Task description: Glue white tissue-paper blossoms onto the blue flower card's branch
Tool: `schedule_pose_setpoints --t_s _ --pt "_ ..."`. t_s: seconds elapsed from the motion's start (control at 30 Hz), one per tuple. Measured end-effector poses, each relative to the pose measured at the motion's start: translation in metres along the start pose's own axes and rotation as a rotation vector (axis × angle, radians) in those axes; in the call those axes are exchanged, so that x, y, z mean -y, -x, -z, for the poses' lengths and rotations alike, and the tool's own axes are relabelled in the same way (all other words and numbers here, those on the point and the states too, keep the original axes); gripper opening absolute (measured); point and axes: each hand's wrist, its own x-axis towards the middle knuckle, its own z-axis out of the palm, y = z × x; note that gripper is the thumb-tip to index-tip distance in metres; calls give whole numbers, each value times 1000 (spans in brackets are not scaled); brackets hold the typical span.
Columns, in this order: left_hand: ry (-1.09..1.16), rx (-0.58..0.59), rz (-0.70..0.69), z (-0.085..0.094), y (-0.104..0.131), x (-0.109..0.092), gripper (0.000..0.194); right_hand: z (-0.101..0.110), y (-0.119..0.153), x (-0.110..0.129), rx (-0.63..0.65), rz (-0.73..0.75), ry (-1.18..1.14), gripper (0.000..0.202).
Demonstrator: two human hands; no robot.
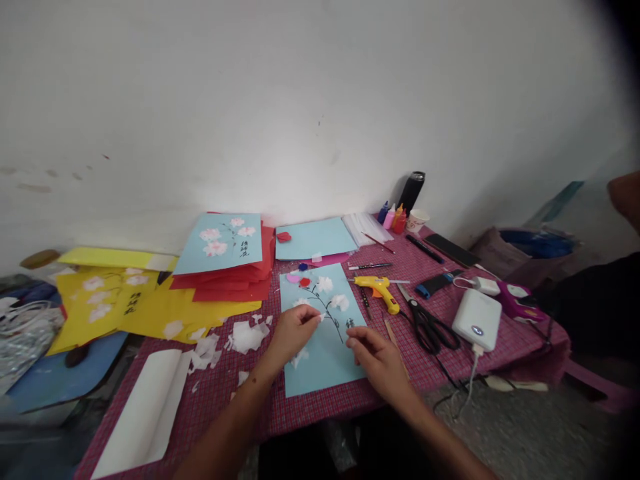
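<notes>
A light blue sheet [320, 373] with a drawn branch, white paper blossoms [340, 303] and black characters lies before me. Over its left part, my left hand [299, 328] pinches a small white paper piece [323, 317] between thumb and fingertips. My right hand [375, 357] hovers at the sheet's right edge beside the characters, fingers curved and apart, with nothing seen in it. Blue, pink and red paint blobs [305, 283] sit at the sheet's upper left. Torn white paper [249, 337] lies left of my left hand.
Right of the sheet are a yellow glue gun [379, 287], black scissors [431, 328] and a white power bank [477, 319] with a cable. Red sheets [260, 287] topped by a finished blue picture [220, 243] stand back left. Paint bottles [395, 217] and a black flask [412, 192] stand behind.
</notes>
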Motion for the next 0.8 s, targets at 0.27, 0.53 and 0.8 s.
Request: schedule_pose_setpoints --t_s 0.27,0.53,0.8 --pt "-494 -28 -139 -37 -9 -14 13 38 11 -16 -49 236 263 18" --pt "-713 -49 -53 -53 -22 -23 16 37 12 -20 -13 359 288 15" --pt "-795 -10 -10 -56 -31 -27 17 37 14 -24 -3 396 296 13"
